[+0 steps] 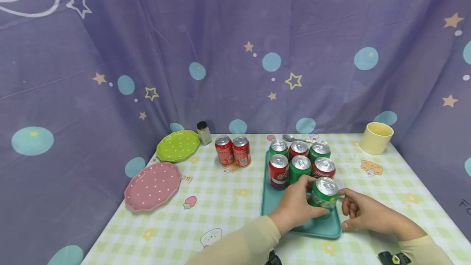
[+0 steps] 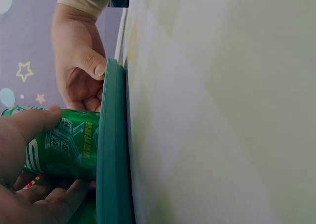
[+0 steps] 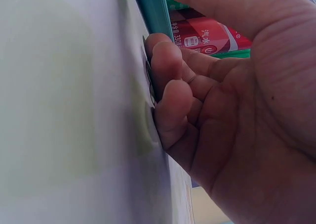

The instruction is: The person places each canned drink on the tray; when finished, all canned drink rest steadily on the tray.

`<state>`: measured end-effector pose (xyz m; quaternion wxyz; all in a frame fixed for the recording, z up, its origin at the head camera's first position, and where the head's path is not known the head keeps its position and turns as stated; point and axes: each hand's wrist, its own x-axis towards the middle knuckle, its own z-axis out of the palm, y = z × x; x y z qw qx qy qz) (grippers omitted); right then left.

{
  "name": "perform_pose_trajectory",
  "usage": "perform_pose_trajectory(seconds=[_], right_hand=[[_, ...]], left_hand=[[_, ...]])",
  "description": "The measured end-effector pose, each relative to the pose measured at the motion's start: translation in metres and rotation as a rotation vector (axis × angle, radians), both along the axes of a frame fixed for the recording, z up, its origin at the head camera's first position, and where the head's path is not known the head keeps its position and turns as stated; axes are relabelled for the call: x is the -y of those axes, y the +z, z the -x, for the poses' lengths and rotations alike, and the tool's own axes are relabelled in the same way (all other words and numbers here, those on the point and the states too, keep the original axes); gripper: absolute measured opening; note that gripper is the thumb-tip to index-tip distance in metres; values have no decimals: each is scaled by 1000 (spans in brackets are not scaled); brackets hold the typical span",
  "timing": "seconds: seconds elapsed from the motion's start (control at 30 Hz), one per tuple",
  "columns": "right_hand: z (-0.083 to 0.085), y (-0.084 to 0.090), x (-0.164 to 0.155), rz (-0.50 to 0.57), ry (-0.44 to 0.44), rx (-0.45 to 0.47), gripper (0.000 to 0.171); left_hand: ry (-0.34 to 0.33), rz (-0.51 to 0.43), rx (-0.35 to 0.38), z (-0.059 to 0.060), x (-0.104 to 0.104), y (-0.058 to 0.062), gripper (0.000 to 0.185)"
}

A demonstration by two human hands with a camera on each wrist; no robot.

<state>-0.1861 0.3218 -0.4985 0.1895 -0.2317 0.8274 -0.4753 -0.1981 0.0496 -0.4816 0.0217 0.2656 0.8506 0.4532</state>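
My left hand [image 1: 294,205] grips a green soda can [image 1: 324,194] at the front right of a teal tray [image 1: 274,200]. Its thumb and fingers lie on opposite sides of the can; in the left wrist view the green can [image 2: 69,144] stands with its base down at the tray. Just off the tray's right edge is my right hand [image 1: 375,215], its fingers loosely curled and holding nothing, the index fingertip close to the can. In the right wrist view its fingertips are low at the table beside the tray. Behind, red and green cans [image 1: 278,171] stand in rows on the tray.
Two red cans [image 1: 233,150] stand left of the tray, near a black-capped shaker [image 1: 204,133]. A green plate [image 1: 178,145] and a pink plate [image 1: 153,186] lie along the left edge. Behind the tray is a spoon [image 1: 294,138]; a yellow cup [image 1: 376,138] stands back right.
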Motion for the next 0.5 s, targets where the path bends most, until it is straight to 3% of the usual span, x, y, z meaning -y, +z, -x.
perform_pose_trajectory(seconds=[0.13,0.23,0.5], right_hand=[[1,-1,-1,1,13,-11,70],[2,-1,-1,10,23,-15,65],[2,-5,-3,9,33,-20,55]], left_hand=[[36,113,-136,-1,-2,0,74],[53,164,-198,-1,-4,1,76],[52,87,-136,-3,-9,-2,74]])
